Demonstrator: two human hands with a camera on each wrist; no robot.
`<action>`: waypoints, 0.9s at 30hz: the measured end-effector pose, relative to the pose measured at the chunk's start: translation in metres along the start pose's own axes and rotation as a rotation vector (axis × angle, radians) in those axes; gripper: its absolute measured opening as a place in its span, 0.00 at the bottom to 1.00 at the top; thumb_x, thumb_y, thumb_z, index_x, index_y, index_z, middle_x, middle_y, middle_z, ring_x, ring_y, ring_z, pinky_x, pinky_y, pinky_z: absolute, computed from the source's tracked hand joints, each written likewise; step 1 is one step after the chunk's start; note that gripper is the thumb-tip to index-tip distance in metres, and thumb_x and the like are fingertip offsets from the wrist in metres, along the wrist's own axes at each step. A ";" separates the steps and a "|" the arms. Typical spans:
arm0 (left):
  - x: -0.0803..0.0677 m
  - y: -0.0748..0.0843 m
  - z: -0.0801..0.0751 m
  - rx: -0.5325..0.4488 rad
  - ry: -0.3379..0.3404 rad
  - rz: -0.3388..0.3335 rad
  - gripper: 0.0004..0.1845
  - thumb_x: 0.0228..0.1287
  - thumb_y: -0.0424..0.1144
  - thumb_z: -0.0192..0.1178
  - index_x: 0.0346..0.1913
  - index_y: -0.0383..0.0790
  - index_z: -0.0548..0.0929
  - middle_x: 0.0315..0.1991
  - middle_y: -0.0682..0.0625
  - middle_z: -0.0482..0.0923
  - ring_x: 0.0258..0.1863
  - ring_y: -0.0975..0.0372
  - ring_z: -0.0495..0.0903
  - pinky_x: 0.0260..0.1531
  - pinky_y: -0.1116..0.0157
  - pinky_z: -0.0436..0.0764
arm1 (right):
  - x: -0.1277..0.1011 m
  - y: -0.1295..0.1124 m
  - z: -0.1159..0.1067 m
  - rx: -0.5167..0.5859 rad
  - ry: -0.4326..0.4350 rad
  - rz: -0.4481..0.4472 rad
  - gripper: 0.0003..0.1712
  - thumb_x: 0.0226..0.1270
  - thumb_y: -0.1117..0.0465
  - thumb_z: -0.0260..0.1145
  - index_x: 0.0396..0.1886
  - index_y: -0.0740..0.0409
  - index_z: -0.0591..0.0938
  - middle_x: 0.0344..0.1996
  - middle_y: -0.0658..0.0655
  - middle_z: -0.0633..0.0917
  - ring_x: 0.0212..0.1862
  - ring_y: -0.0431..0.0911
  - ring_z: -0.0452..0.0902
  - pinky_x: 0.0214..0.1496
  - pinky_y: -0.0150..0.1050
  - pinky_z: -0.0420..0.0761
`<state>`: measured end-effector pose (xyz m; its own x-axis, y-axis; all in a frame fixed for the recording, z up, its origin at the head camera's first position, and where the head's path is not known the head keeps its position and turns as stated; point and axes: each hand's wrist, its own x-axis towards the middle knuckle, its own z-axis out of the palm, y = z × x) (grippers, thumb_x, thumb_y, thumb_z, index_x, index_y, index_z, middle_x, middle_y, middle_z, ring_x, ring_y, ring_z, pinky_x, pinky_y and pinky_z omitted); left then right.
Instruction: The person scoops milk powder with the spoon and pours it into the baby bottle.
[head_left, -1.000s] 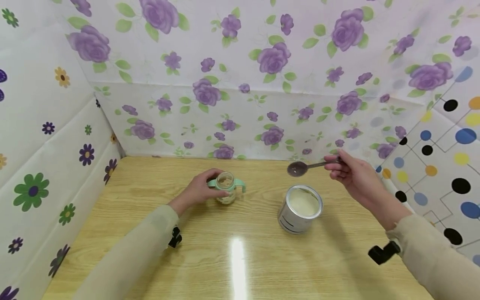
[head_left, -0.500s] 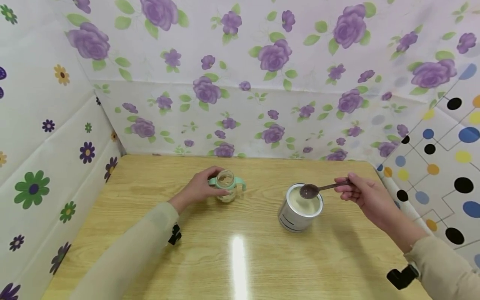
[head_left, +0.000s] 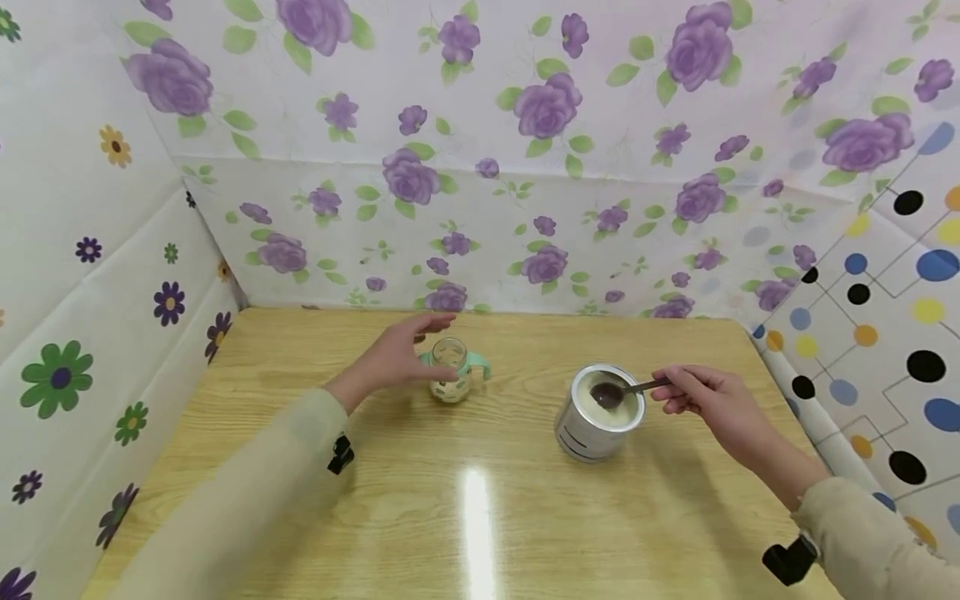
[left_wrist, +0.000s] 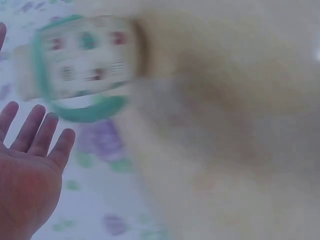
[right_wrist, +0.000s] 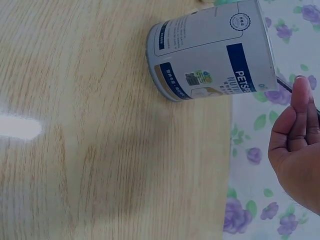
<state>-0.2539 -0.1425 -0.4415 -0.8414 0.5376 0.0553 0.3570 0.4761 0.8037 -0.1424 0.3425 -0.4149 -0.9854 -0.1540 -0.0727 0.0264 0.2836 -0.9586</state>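
Observation:
With thumb and fingers my right hand (head_left: 708, 404) pinches the handle of a dark spoon (head_left: 608, 395). The spoon's bowl is inside the mouth of a white can (head_left: 592, 433) of pale powder, at or just above the powder. In the right wrist view, the labelled side of the can (right_wrist: 215, 55) shows. My left hand (head_left: 397, 358) is spread beside a small clear bottle (head_left: 452, 387) with mint-green handles, its thumb in front of the bottle. The left wrist view shows a gap between the straight fingers (left_wrist: 37, 130) and the blurred, patterned bottle (left_wrist: 90, 57).
Both containers stand on a light wooden table (head_left: 525, 533). A purple-flowered cloth (head_left: 480, 167) rises behind its far edge. Further patterned cloths hang at the left (head_left: 90, 317) and right (head_left: 885, 333). A light reflection lies on the table's middle.
My left hand has let go of the bottle and opened, shifting slightly left. The right hand has moved the spoon from above and behind the can down into its mouth.

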 end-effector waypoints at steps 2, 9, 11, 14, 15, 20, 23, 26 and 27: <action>0.004 0.018 -0.010 0.031 -0.007 0.049 0.52 0.58 0.53 0.82 0.82 0.48 0.67 0.78 0.47 0.70 0.78 0.50 0.68 0.78 0.48 0.66 | -0.001 0.000 0.000 -0.025 0.008 -0.003 0.26 0.87 0.49 0.58 0.61 0.67 0.85 0.43 0.60 0.92 0.41 0.45 0.89 0.49 0.37 0.89; 0.025 0.069 -0.012 0.059 -0.083 0.143 0.52 0.59 0.56 0.81 0.83 0.52 0.65 0.79 0.51 0.69 0.77 0.55 0.68 0.78 0.53 0.67 | -0.004 -0.001 0.004 -0.043 0.008 0.002 0.27 0.87 0.49 0.58 0.62 0.72 0.82 0.42 0.59 0.92 0.41 0.44 0.89 0.49 0.35 0.88; 0.031 0.078 -0.003 0.053 -0.101 0.151 0.53 0.59 0.54 0.82 0.83 0.51 0.65 0.79 0.51 0.68 0.77 0.55 0.68 0.78 0.53 0.67 | -0.003 -0.001 0.006 -0.026 0.006 -0.001 0.28 0.87 0.50 0.58 0.62 0.72 0.82 0.42 0.57 0.93 0.41 0.44 0.89 0.49 0.35 0.88; 0.038 0.087 0.017 0.049 -0.130 0.159 0.55 0.57 0.53 0.83 0.84 0.49 0.63 0.79 0.50 0.68 0.77 0.55 0.69 0.78 0.54 0.66 | -0.003 -0.001 0.007 0.000 0.011 -0.002 0.27 0.87 0.50 0.58 0.62 0.71 0.83 0.42 0.57 0.93 0.40 0.44 0.89 0.48 0.35 0.88; 0.041 0.089 0.025 0.043 -0.140 0.165 0.56 0.56 0.53 0.83 0.84 0.49 0.63 0.80 0.50 0.68 0.77 0.54 0.69 0.78 0.54 0.67 | -0.003 -0.001 0.006 0.006 0.012 -0.004 0.26 0.87 0.50 0.59 0.61 0.71 0.83 0.42 0.57 0.93 0.40 0.44 0.89 0.48 0.35 0.88; 0.049 0.094 0.067 0.004 -0.186 0.176 0.61 0.52 0.54 0.85 0.85 0.50 0.60 0.81 0.50 0.66 0.77 0.55 0.68 0.77 0.56 0.67 | -0.004 0.001 0.007 0.022 0.021 -0.009 0.24 0.87 0.51 0.59 0.60 0.69 0.84 0.41 0.56 0.93 0.40 0.43 0.88 0.47 0.35 0.88; 0.050 0.093 0.090 -0.036 -0.211 0.165 0.62 0.53 0.52 0.85 0.86 0.50 0.58 0.82 0.50 0.64 0.79 0.55 0.67 0.78 0.55 0.67 | -0.005 0.001 0.008 0.019 0.025 -0.015 0.24 0.87 0.51 0.59 0.60 0.70 0.85 0.40 0.56 0.93 0.39 0.43 0.89 0.47 0.34 0.88; 0.049 0.088 0.111 -0.076 -0.225 0.141 0.62 0.55 0.49 0.85 0.87 0.50 0.56 0.82 0.49 0.63 0.79 0.54 0.66 0.77 0.54 0.67 | -0.007 0.000 0.011 0.000 0.039 -0.023 0.26 0.87 0.51 0.59 0.60 0.72 0.83 0.39 0.56 0.93 0.39 0.43 0.89 0.48 0.35 0.89; 0.048 0.086 0.118 -0.092 -0.226 0.131 0.62 0.55 0.48 0.85 0.87 0.50 0.56 0.82 0.48 0.63 0.79 0.54 0.66 0.77 0.53 0.68 | -0.008 -0.001 0.012 -0.015 0.044 -0.027 0.27 0.87 0.51 0.58 0.61 0.73 0.83 0.39 0.55 0.93 0.38 0.43 0.89 0.48 0.35 0.89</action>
<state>-0.2160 0.0061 -0.4394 -0.6750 0.7369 0.0376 0.4102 0.3324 0.8493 -0.1326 0.3322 -0.4170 -0.9922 -0.1197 -0.0345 -0.0022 0.2939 -0.9558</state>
